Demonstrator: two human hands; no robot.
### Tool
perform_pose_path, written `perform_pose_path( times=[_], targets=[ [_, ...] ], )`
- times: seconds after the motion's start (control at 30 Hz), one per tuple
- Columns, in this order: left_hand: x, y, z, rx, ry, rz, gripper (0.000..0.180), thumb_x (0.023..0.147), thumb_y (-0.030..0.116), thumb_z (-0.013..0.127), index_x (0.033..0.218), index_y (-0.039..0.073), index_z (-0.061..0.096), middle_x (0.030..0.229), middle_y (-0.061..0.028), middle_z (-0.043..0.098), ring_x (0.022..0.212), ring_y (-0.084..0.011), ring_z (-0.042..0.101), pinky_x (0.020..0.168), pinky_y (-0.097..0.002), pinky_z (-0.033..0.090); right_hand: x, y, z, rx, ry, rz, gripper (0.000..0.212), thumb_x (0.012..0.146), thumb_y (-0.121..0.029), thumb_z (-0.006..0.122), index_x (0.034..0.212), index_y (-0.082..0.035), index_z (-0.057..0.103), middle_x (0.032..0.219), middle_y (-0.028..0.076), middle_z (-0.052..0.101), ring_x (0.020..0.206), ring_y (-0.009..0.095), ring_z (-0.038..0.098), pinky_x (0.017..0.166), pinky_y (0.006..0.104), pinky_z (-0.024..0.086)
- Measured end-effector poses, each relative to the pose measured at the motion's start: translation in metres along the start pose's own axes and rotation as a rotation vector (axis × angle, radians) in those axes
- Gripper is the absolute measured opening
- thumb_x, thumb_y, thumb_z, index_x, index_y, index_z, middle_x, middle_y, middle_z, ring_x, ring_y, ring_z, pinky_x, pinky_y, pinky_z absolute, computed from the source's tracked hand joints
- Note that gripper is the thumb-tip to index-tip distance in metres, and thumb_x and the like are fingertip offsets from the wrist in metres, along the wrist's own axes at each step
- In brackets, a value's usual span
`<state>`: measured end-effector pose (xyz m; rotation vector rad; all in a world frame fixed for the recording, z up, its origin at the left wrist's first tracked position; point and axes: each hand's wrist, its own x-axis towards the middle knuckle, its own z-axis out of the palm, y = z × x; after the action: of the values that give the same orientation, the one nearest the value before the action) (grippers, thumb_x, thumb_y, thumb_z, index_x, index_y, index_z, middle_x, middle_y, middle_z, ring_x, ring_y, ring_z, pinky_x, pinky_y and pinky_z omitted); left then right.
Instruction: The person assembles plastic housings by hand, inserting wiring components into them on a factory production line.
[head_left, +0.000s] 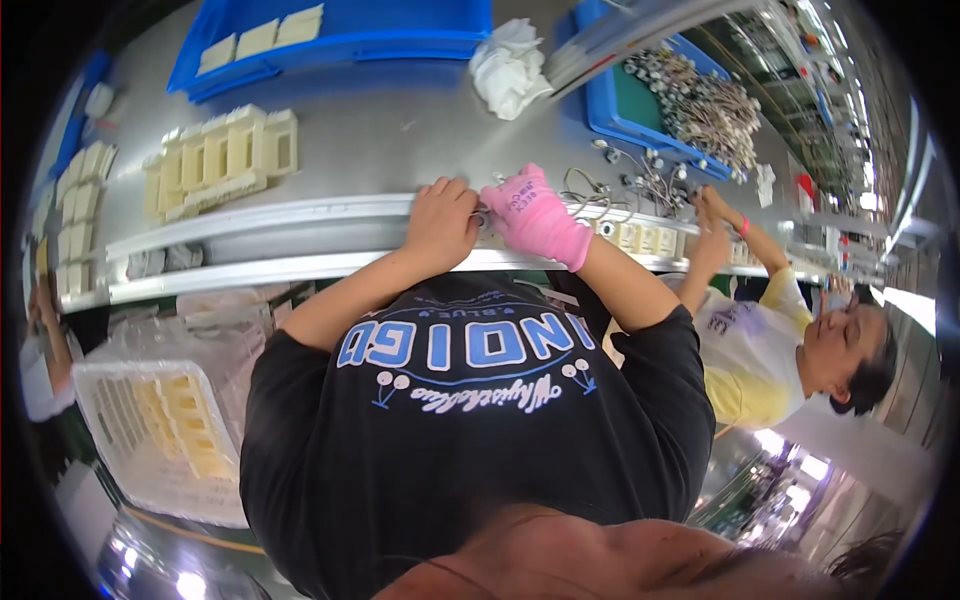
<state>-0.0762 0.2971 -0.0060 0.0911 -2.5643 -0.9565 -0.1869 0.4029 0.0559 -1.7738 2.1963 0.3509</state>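
Over the metal rail [330, 212] at the bench's front edge, my two hands meet close together. My left hand [443, 222] is bare, its fingers curled down into the channel. A pink glove covers my right hand [540, 217], whose fingers are closed beside the left fingertips. What lies between them is small and mostly hidden. Just right of the glove, a row of cream square housings [645, 238] sits in the channel. Pale cables [590, 190] loop above that row, beside the glove.
Cream housings [225, 155] stand grouped at left on the steel bench [370, 130]. Behind are a blue tray [400, 38], crumpled white plastic [510, 70] and a blue bin [600, 100] of wired parts. A co-worker [760, 340] works at right; a white basket [150, 440] is lower left.
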Motion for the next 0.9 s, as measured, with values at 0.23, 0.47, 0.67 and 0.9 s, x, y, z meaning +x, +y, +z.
perform_pose_path(
  times=[0.23,0.47,0.67,0.9],
  targets=[
    [-0.007,-0.006,0.002,-0.141,-0.020,-0.055,0.019,0.070,0.007,0.058,0.089,0.003,0.054,0.090,-0.0130,0.051,0.090,-0.0325,0.047,0.084,-0.0410,0.035,-0.014,0.055,0.028,0.528,0.501,0.104,0.024,0.073,-0.025,0.057,0.088,-0.006,0.057,0.080,0.011,0.060,0.080,0.028,0.058,0.076,0.0366,0.040],
    [-0.001,-0.004,0.007,-0.313,0.047,0.001,0.028,0.071,0.004,0.057,0.099,0.003,0.052,0.097,-0.0135,0.050,0.092,-0.0291,0.048,0.082,-0.0356,0.038,-0.015,0.197,0.084,0.151,-0.139,0.740,0.027,0.073,-0.020,0.055,0.096,-0.007,0.062,0.098,0.012,0.061,0.095,0.028,0.057,0.077,0.0405,0.047],
    [-0.003,-0.021,0.002,-0.531,-0.028,-0.204,0.027,0.073,0.002,0.056,0.100,0.000,0.051,0.097,-0.0125,0.052,0.090,-0.0233,0.051,0.078,-0.0301,0.041,0.002,0.210,0.147,0.181,-0.235,0.640,0.032,0.068,-0.025,0.059,0.094,-0.008,0.066,0.101,0.014,0.061,0.093,0.029,0.060,0.074,0.0426,0.049],
    [0.011,-0.037,-0.011,-0.605,-0.169,-0.343,0.020,0.080,0.006,0.053,0.100,0.002,0.054,0.098,-0.0071,0.057,0.088,-0.0137,0.052,0.076,-0.0255,0.041,0.006,0.214,0.105,0.419,0.091,0.474,0.025,0.070,-0.022,0.054,0.082,-0.003,0.064,0.080,0.016,0.062,0.071,0.028,0.061,0.063,0.0352,0.049]
  ],
)
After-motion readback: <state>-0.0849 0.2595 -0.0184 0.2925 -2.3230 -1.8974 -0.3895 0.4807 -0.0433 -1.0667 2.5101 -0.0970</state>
